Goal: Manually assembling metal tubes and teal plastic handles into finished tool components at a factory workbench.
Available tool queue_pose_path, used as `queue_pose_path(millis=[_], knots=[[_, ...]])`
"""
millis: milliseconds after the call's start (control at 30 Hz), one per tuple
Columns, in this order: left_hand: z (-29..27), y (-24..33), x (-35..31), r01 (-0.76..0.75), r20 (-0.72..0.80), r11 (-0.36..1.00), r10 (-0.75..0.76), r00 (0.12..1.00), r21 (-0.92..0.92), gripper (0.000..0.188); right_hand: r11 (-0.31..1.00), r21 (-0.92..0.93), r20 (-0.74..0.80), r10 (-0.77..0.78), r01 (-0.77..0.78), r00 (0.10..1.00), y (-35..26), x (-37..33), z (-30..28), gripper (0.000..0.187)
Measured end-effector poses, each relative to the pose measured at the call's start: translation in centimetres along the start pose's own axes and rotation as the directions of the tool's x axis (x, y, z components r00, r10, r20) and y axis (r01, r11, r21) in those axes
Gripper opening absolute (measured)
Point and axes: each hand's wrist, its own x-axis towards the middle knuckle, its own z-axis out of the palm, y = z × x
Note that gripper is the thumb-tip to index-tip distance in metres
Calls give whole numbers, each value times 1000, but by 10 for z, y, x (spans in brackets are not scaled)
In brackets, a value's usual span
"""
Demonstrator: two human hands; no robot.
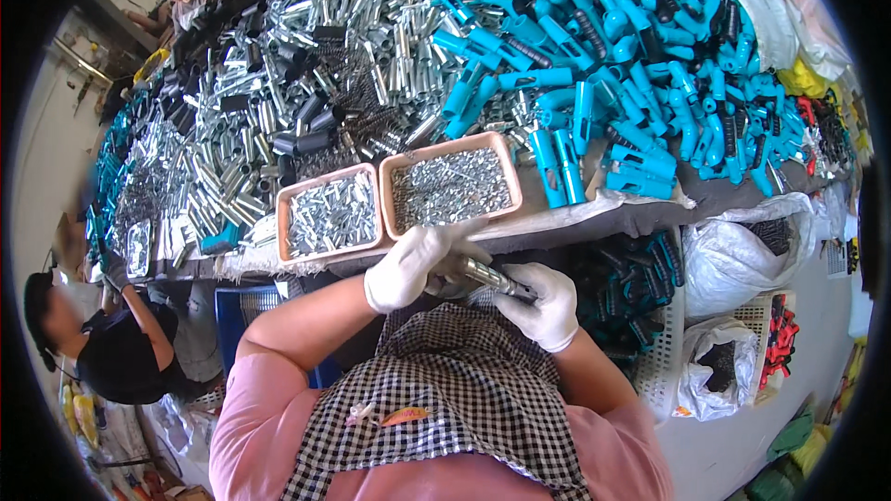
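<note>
In front of my checked apron, a silver metal tube-shaped part lies slantwise between my two hands. My left hand, in a white glove, closes round its left end, with one finger pointing out over the bench edge. The white-gloved right hand grips the other end, thumb along the top. Just beyond my left hand are two shallow pinkish trays. The left tray contains small silver pins, and the right tray is full of small metal pieces. My fingers partly hide the ends of the part.
Heaped metal tubes and dark springs cover the bench, with teal handles to the right. Below right stand a crate of black-and-teal handles and white sacks. Another person works at left; one more sits far back.
</note>
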Motion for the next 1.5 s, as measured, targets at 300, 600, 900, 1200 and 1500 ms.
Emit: queue_pose_path(millis=[300,600,900,1200,1500], knots=[[13,-5,204,-480,507,-333,-6,862,812,18,978,81,-74,198,-192,977,-1,-12,-22,30],[4,26,185,-497,537,-217,214,816,840,45,956,17,-135,293,-294,947,-5,-24,-20,28],[-72,46,-8,-141,-55,777,220,974,614,41,948,53,-4,313,-313,950,-6,-13,-4,30],[-30,13,-87,129,-162,485,28,986,865,42,996,18,307,75,-85,949,-19,10,39,31],[-17,-15,-105,20,-92,430,146,985,903,37,998,-19,499,64,-64,864,-32,16,81,57]])
